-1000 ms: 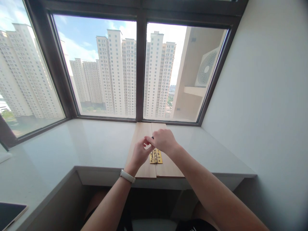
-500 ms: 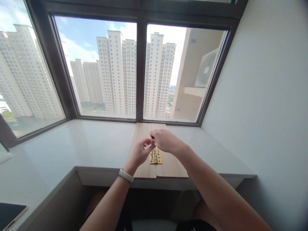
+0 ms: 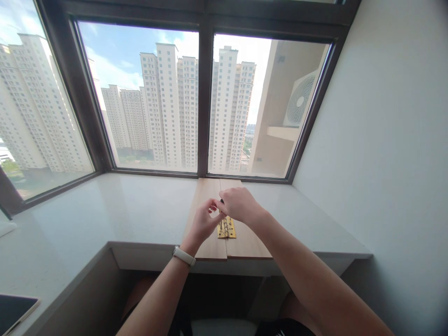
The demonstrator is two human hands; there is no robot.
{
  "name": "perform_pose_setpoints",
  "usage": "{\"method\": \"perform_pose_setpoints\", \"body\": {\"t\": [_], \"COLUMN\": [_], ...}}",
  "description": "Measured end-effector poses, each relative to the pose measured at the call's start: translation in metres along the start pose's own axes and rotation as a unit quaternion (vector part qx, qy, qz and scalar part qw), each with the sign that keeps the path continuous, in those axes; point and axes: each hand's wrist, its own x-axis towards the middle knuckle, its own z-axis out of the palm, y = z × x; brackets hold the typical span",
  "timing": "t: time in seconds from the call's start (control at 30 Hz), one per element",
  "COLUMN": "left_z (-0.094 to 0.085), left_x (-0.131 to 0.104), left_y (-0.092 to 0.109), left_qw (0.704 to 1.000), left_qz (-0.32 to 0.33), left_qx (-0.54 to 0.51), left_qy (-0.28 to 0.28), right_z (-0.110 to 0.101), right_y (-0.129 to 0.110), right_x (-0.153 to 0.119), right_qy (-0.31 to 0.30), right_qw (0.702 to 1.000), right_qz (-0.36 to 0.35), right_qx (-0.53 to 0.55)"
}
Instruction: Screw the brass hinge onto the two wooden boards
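Observation:
A brass-coloured hinge (image 3: 230, 229) lies across the seam between two pale wooden boards, the left board (image 3: 212, 249) and the right board (image 3: 249, 246). Several dark screws or holes show on it. Above the hinge's far end, my right hand (image 3: 241, 203) is closed around the top of a screwdriver (image 3: 221, 201) with a black and yellow handle, mostly hidden by fingers. My left hand (image 3: 206, 220) pinches lower on the same screwdriver, thumb and fingertips meeting the right hand's fingers. Its thin shaft points down towards the hinge's left leaf; the tip's exact contact I cannot tell.
The boards rest on a white windowsill counter (image 3: 150, 210) that ends in a front edge above my legs. Dark window frames (image 3: 205, 102) rise behind, and a white wall (image 3: 385, 140) stands at right. A dark flat device (image 3: 17, 310) lies at the lower left.
My right hand has rotated slightly around the screwdriver's top, and its fingers now cover more of the handle. My left hand stays nearly in place.

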Motion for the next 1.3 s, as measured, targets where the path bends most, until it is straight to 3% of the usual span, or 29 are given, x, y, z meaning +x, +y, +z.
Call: {"method": "perform_pose_setpoints", "body": {"t": [0.47, 0.73, 1.1, 1.3], "left_z": [0.0, -0.002, -0.003, -0.002], "left_x": [0.0, 0.002, 0.002, 0.0], "left_y": [0.002, -0.002, -0.003, -0.003], "left_qw": [1.0, 1.0, 0.998, 0.999], "left_qz": [0.019, 0.017, 0.01, 0.006], "left_qx": [0.01, -0.007, -0.025, -0.028], "left_qy": [0.019, -0.004, -0.049, -0.043], "right_z": [0.01, -0.004, -0.004, -0.009], "right_y": [-0.006, 0.01, 0.011, 0.004], "right_x": [0.004, -0.003, -0.004, -0.005], "right_qy": [0.011, -0.04, -0.023, -0.023], "right_qw": [0.997, 0.991, 0.996, 0.998], "right_qz": [0.073, -0.037, -0.066, -0.058], "right_qx": [-0.004, 0.119, 0.054, 0.017]}}
